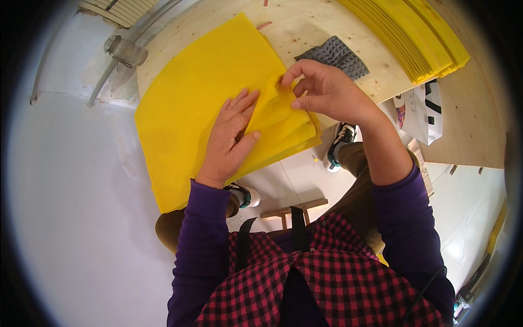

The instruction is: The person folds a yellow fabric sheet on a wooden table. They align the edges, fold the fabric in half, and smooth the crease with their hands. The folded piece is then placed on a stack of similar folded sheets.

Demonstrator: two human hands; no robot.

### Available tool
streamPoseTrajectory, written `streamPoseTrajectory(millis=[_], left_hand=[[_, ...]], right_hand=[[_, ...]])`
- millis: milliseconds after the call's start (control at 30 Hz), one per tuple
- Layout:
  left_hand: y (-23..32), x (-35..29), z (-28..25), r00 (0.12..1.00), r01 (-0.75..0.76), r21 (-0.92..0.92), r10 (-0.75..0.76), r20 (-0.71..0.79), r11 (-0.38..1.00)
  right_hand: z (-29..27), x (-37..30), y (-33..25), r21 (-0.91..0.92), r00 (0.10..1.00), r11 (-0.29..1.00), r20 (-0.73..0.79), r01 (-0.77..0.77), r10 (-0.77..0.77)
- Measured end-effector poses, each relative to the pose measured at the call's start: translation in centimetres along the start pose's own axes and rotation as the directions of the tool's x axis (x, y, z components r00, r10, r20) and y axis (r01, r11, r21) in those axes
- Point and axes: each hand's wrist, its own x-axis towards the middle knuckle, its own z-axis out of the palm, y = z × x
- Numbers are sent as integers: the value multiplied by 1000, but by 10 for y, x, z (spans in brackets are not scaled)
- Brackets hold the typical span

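We've got the yellow fabric sheets (201,82) in a layered stack on the plywood tabletop (291,24), mostly L of centre, right in front of us; the near end seems to hang past the table edge, over our lap. Our L hand (226,139) lies palm-down on the stack, fingers spread & gripping nothing, thumb apart, just beside the raised fold (267,111). Our R hand (329,98) is at the R side of that fold, index & thumb bent w/ tips at the cloth, other fingers curled in. Can't tell if the two tips are actually pinching fabric btwn them or just touching it.

Step in hand, as we judge it: working the top layer(s) at the R edge, i.e. lifting or turning the fabric there while the L hand steadies the rest. The fold's rumpled, not yet flat, & several edges show below it, so no. of layers lifted is unclear.

Next move prob. calls for a sure R-hand pinch on the right no. of layers, L palm kept flat so the stack doesn't slide, then smoothing the fold w/o dragging the sheets underneath. Main risk, we'd say: catching an extra layer.

Nearby, the grey waffle-textured cloth (335,57) lies just beyond our R hand; the pile of folded yellow fabric (406,38) sits at far R.
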Motion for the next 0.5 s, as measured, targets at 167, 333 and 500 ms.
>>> streamPoseTrajectory(millis=[167,333,500], left_hand=[[-4,-1,4,998,21,-45,-24,-55,999],[-5,-2,4,999,4,-62,-7,-53,998],[-5,-1,4,998,19,-83,-23,-51,996]], right_hand=[[-3,-4,-3,81,997,993,21,-82,80],[-2,-6,-1,79,998,995,-16,-59,61],[-2,-10,-2,111,990,985,-38,-131,136]])
